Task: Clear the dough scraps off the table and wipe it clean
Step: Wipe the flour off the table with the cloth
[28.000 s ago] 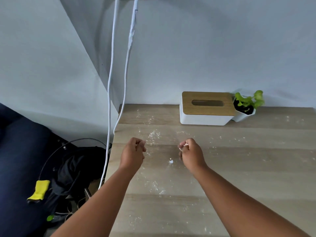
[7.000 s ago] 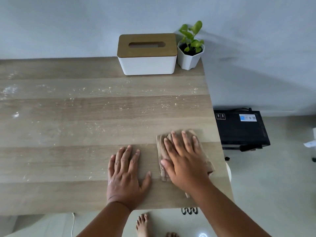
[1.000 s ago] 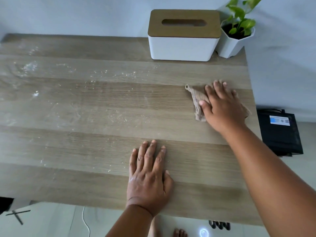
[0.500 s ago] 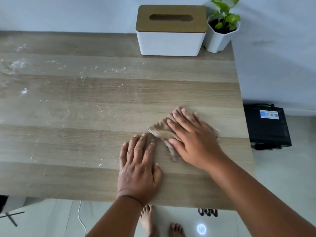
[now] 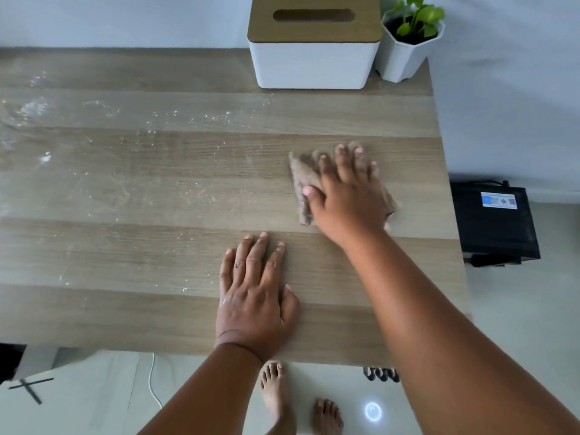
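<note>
Wood-grain counter [image 5: 141, 315] with a tissue box [image 5: 314, 62] and potted plant [image 5: 405, 45] far right, a cloth [image 5: 301, 183] nearer, flour dust [image 5: 94, 146] left.

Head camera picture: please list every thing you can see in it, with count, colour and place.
table: one, light wood, fills the middle
flour dust: white patches, table's left and middle
cloth: one, brown, on the table's right part, under the right hand
tissue box: one, white with wooden lid, far edge
plant pot: one, white, green leaves, right of the box
black box: one, on the floor right of the table
cable: one, white, on the floor
feet: two, bare, below the table edge
left hand: flat on the table
right hand: fingers straight, pressing the cloth
</note>
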`<state>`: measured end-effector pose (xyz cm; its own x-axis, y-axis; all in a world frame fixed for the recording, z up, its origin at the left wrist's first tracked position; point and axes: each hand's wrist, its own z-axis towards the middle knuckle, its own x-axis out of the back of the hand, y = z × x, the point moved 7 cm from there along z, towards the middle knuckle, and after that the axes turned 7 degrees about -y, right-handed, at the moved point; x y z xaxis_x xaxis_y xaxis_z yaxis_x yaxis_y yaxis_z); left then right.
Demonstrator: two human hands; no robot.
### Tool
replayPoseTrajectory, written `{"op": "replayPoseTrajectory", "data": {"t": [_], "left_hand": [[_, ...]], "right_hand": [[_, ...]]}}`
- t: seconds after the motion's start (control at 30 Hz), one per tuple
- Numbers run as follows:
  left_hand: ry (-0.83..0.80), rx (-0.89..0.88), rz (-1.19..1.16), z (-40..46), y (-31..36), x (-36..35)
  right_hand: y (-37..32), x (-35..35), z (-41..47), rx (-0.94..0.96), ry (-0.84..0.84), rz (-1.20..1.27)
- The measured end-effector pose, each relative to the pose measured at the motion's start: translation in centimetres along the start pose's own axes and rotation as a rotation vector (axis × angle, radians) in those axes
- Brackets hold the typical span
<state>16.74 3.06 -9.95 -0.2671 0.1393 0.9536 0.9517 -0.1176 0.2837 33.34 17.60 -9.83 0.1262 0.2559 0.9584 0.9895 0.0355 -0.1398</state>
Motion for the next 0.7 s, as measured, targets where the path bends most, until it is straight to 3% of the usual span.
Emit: {"op": "replayPoseTrajectory", "data": {"t": [0.13,0.23,0.47,0.6,0.7], "left_hand": [[-0.001,0.001,0.000,0.0,0.1,0.0],[0.005,-0.006,-0.003,-0.1,0.2,0.0],[-0.020,0.002,-0.019,0.2,0.6,0.1],[-0.029,0.013,-0.013,0.0,0.2,0.2],[-0.016,0.011,-0.011,-0.2,0.2,0.2]], "right_hand": [[-2.7,-2.0,-4.8,0.184,0.012,-0.020],[0.5,-3.0,-9.2,0.253,0.005,-0.067],[8.3,-1.2,-7.5,0.003,0.004,-0.061],[4.4,-0.4,-2.5,-0.085,0.033,0.000],[-0.3,-1.0,-2.4,0.016,0.031,0.049]]}}
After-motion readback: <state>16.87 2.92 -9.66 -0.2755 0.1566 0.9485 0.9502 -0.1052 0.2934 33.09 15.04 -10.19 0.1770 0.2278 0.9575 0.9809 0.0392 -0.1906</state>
